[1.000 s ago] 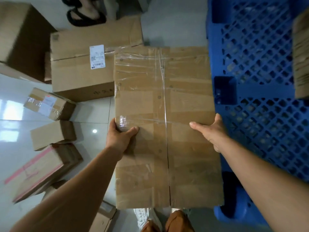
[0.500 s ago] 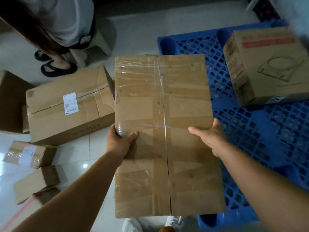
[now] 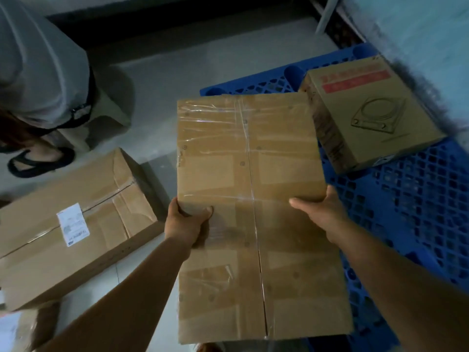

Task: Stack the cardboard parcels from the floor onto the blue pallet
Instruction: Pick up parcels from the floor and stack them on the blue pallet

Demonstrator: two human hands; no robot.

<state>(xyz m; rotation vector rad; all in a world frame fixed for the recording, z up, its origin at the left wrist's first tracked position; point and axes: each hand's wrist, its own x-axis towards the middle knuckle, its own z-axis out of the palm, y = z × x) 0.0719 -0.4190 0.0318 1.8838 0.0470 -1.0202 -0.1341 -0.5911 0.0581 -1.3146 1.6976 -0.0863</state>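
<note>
Swung toward the blue pallet (image 3: 406,224) now, the taped parcel (image 3: 253,212) is gripped at its sides by left hand (image 3: 186,222) and right hand (image 3: 322,212) — only the printed box (image 3: 368,118) is stacked, the labelled parcel (image 3: 76,224) waits on the floor.

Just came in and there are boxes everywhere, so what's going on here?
A person is carrying a long taped cardboard parcel, the left hand gripping its left edge and the right hand its right edge. It is held over the near edge of the blue pallet, where one printed box already sits. A labelled parcel lies on the floor, beside another person.
</note>
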